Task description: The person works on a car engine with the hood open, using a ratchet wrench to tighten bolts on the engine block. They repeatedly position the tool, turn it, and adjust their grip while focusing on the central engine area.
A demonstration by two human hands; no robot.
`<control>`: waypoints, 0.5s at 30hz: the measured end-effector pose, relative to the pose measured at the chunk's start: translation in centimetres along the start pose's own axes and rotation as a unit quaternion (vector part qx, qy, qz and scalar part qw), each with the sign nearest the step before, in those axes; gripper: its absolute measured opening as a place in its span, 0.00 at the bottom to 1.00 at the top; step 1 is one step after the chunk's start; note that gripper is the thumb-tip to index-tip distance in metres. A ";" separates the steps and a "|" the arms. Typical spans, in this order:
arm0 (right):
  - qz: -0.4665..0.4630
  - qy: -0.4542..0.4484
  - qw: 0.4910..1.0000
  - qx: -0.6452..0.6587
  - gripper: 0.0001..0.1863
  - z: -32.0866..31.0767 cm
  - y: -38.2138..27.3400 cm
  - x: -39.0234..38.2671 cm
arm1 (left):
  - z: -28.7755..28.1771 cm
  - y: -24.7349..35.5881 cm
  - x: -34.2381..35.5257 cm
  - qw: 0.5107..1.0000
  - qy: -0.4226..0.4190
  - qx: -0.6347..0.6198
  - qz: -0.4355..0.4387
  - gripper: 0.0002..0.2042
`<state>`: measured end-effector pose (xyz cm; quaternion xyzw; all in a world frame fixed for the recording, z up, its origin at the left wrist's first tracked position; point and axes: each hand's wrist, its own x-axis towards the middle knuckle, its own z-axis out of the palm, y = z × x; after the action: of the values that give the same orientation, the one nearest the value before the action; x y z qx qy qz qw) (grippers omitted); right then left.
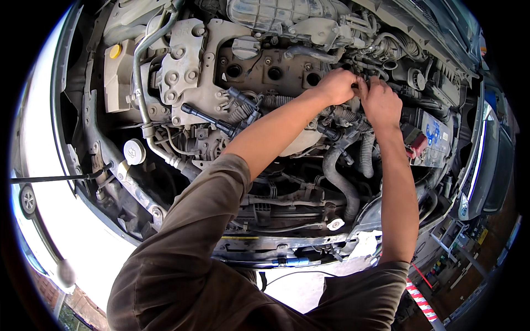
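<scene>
My left hand (340, 88) and my right hand (381, 102) meet over the rear right of the engine, fingers bent together around a small part hidden beneath them. Just left of them is the valve cover (259, 63) with dark open round wells (275, 73) and an oil filler cap (245, 47). Dark ignition coils (201, 115) lie loose on the front of the engine, among ribbed wiring sleeves (276, 101) below my left forearm. A battery (433, 143) with a red terminal cover (417, 145) sits right of my right forearm.
The raised bonnet's prop rod (49, 180) crosses the white left fender (88, 243). A thick radiator hose (337, 179) runs down to the front crossmember (287, 241). A red-and-white striped pole (419, 300) and assorted gear stand at lower right, beside the car.
</scene>
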<state>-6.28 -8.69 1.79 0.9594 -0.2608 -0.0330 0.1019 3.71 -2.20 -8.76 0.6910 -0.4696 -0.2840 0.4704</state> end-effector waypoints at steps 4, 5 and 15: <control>-0.104 0.029 0.988 0.112 0.14 -0.1 1.2 -0.8 | 0.1 -0.1 -0.4 1.000 -0.022 -0.009 0.017 0.14; -0.126 0.045 0.983 0.124 0.13 0.4 1.5 -1.0 | 0.1 -0.2 -0.4 0.999 -0.035 -0.010 0.018 0.15; 0.013 -0.034 0.999 -0.038 0.21 1.0 -0.1 0.9 | 0.4 0.3 -0.2 0.997 0.079 -0.005 0.025 0.14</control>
<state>-5.52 -9.24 0.79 0.9497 -0.2754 -0.0738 0.1295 3.18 -2.17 -8.62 0.6968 -0.4467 -0.2195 0.5165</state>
